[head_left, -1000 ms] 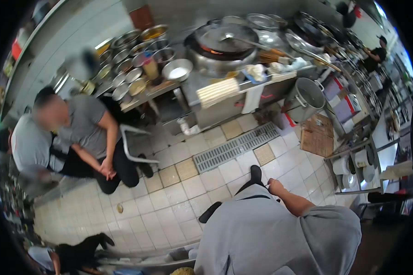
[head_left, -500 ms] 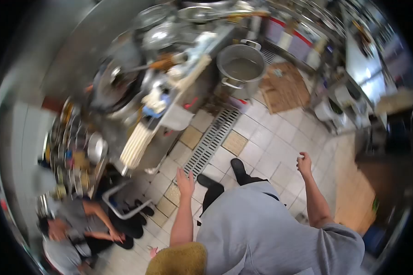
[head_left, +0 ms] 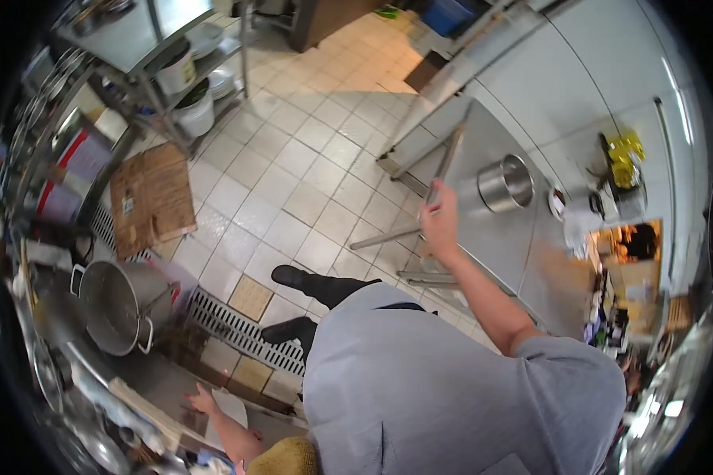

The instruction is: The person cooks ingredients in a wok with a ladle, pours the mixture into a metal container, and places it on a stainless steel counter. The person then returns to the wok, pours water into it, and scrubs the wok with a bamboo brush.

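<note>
My right hand (head_left: 440, 212) is closed at the near edge of a steel table (head_left: 495, 249), beside a long narrow bar. Whatever its curled fingers hold cannot be made out. A steel pot (head_left: 505, 184) stands on that table, to the right of this hand. My left hand (head_left: 203, 400) is low on the left, fingers apart and holding nothing. It is beside the stove counter (head_left: 146, 370) and a hanging white cloth (head_left: 227, 413).
A large two-handled pot (head_left: 112, 307) stands at the left near a floor drain (head_left: 242, 331). A wooden board (head_left: 151, 199) lies on the tiles. Beyond it is a shelf rack (head_left: 162, 99) with white buckets. Yellow packages (head_left: 626, 158) are by the right wall.
The view has swung right, bringing the steel table in and taking the seated people out. My right hand has moved to the table edge; my left hand is lower and farther left.
</note>
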The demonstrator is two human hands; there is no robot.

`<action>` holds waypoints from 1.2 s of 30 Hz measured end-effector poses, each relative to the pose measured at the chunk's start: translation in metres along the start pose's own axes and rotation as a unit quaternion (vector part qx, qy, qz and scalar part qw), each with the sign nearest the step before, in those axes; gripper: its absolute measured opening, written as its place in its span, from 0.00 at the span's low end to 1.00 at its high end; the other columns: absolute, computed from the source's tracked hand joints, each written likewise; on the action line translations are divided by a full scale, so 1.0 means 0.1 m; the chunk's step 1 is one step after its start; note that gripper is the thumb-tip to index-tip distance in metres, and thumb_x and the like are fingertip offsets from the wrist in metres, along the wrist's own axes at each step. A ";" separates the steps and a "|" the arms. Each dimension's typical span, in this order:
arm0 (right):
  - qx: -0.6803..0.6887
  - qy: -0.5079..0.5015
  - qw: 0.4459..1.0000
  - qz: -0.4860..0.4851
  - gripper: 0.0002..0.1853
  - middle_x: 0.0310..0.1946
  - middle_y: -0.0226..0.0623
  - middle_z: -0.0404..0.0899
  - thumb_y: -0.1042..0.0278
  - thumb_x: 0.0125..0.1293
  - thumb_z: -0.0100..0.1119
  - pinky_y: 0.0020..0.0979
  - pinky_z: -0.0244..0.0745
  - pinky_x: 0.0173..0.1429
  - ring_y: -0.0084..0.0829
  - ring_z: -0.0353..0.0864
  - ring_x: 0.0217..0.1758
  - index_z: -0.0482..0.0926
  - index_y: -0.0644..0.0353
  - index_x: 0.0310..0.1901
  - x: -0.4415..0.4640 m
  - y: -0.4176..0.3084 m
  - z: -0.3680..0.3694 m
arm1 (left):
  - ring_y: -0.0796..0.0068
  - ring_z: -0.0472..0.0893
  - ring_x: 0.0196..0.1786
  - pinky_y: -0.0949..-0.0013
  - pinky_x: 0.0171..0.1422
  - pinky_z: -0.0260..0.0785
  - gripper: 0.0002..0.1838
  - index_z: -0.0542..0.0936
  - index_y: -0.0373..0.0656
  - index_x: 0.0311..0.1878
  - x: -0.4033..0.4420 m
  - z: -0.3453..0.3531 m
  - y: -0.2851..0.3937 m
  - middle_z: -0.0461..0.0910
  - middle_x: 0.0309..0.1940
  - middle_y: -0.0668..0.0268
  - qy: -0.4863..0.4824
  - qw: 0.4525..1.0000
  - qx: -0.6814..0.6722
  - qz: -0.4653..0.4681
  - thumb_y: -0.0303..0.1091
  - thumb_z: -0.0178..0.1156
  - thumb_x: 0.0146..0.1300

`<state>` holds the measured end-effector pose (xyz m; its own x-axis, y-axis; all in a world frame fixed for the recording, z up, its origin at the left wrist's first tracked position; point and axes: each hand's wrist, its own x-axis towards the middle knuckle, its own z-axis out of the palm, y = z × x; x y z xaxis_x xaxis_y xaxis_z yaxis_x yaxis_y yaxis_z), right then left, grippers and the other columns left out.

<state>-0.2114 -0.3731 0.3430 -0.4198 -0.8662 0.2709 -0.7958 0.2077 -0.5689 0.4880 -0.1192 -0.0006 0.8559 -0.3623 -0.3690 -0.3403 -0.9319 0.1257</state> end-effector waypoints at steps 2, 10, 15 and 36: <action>-0.087 0.141 0.986 0.006 0.32 0.62 0.52 0.64 0.74 0.60 0.59 0.35 0.74 0.52 0.46 0.75 0.52 0.62 0.65 0.67 0.14 0.53 -0.41 | 0.43 0.70 0.64 0.51 0.68 0.62 0.47 0.56 0.35 0.73 0.01 -0.14 0.13 0.69 0.63 0.41 -0.037 0.997 -0.050 -0.036 0.57 0.62 0.61; -0.344 -0.024 0.932 0.109 0.24 0.45 0.57 0.80 0.51 0.64 0.55 0.50 0.71 0.55 0.56 0.78 0.50 0.78 0.67 0.48 0.59 2.68 -1.31 | 0.54 0.67 0.69 0.60 0.72 0.57 0.44 0.59 0.29 0.70 0.24 -0.17 -0.06 0.67 0.67 0.49 -0.120 0.985 -0.122 -0.020 0.53 0.62 0.62; -0.242 0.019 0.960 0.136 0.24 0.35 0.51 0.82 0.45 0.70 0.50 0.45 0.76 0.42 0.50 0.83 0.38 0.80 0.63 0.44 0.20 1.23 -0.78 | 0.55 0.64 0.70 0.62 0.73 0.55 0.46 0.58 0.27 0.70 -0.13 -0.46 0.33 0.64 0.69 0.48 -0.148 0.952 -0.264 -0.045 0.52 0.63 0.60; 0.626 -0.554 0.448 0.317 0.19 0.31 0.28 0.83 0.43 0.73 0.44 0.24 0.66 0.21 0.24 0.76 0.22 0.78 0.49 0.43 -0.33 -3.12 1.97 | 0.52 0.53 0.77 0.43 0.77 0.42 0.46 0.58 0.43 0.74 -0.14 -0.64 0.28 0.55 0.74 0.50 -0.207 0.952 -0.227 -0.008 0.61 0.55 0.58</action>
<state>0.1365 -0.4985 0.3588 0.6377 -0.6515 -0.4111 0.4903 0.7548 -0.4357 0.4910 -0.1409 0.0670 0.6016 -0.3971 -0.6931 -0.0444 -0.8829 0.4674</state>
